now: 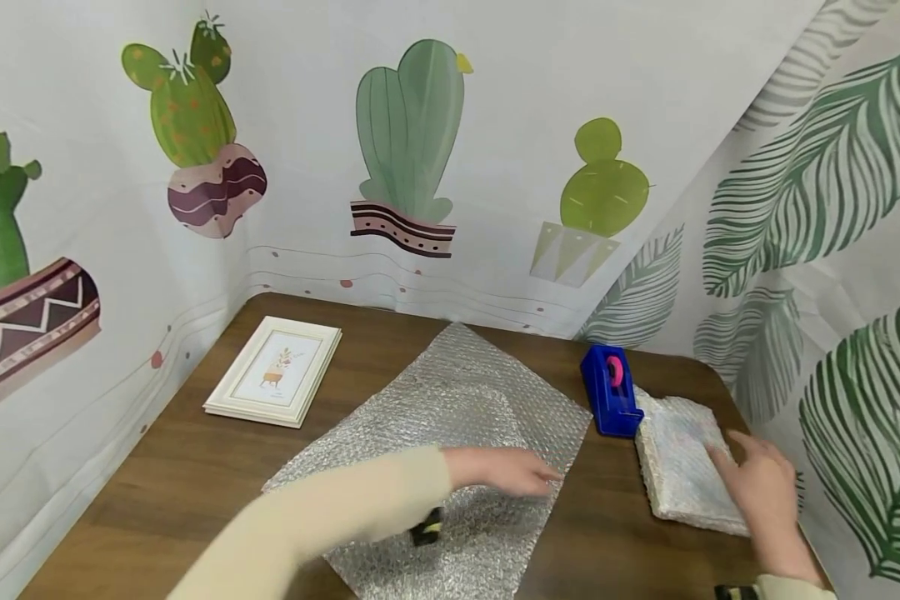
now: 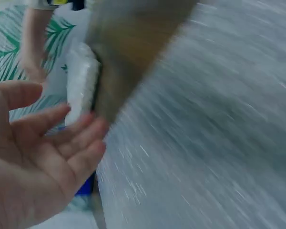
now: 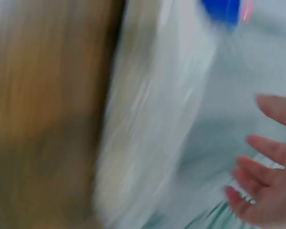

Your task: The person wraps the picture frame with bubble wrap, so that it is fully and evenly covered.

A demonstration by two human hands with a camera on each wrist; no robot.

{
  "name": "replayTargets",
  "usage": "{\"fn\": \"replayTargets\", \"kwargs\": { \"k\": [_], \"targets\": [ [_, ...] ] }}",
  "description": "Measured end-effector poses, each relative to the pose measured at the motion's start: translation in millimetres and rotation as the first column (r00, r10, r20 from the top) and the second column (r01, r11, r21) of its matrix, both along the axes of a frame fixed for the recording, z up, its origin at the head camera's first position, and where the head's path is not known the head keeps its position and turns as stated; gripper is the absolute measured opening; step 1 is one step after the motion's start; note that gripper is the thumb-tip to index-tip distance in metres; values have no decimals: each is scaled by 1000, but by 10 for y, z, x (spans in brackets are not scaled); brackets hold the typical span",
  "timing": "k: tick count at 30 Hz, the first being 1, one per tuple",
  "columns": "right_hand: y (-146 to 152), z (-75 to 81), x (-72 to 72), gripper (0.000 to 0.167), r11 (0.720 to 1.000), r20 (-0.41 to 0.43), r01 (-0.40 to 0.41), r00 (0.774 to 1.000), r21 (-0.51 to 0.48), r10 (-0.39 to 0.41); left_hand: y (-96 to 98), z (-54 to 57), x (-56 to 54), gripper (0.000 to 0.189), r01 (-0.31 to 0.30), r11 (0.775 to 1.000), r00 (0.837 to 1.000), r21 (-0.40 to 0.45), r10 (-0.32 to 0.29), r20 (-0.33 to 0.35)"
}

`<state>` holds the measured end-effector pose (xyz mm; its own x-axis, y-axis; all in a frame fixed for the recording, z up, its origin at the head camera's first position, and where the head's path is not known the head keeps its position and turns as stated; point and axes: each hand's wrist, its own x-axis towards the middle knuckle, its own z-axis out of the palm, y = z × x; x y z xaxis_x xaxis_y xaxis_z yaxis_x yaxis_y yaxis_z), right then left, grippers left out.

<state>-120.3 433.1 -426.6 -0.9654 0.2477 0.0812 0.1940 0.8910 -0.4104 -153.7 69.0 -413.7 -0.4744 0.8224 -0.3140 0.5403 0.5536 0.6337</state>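
Note:
A silvery sheet of bubble wrap (image 1: 450, 417) lies spread over the middle of the table. My left hand (image 1: 506, 472) is above its right side, fingers loosely extended and nothing in them; the left wrist view shows the palm and bent, parted fingers. At the right, a flat package wrapped in bubble wrap (image 1: 686, 467) rests on the table. By its right edge is my right hand (image 1: 761, 479), thumb and fingers spread. In the right wrist view the fingers (image 3: 260, 167) stand apart from the blurred package (image 3: 143, 119).
A blue tape dispenser (image 1: 611, 392) with a pink core stands behind the package, close to the sheet's right corner. A white picture frame (image 1: 276, 371) with a plant print lies at the back left. Patterned cloth (image 1: 495, 167) hangs behind the wooden table (image 1: 157, 483).

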Motion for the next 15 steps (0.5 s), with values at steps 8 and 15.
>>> {"fn": "replayTargets", "kwargs": {
  "k": [8, 15],
  "targets": [
    [-1274, -104, -14, 38, 884, -250, -460, 850, 81, 465, -1229, -253, 313, 74, -225, 973, 963, -56, 214, -162],
    [-1663, -374, -81, 83, 774, 152, -633, 767, 21, 624, -2012, -498, 493, 106, -360, 929, 894, -83, 318, -315]
  ]
}}
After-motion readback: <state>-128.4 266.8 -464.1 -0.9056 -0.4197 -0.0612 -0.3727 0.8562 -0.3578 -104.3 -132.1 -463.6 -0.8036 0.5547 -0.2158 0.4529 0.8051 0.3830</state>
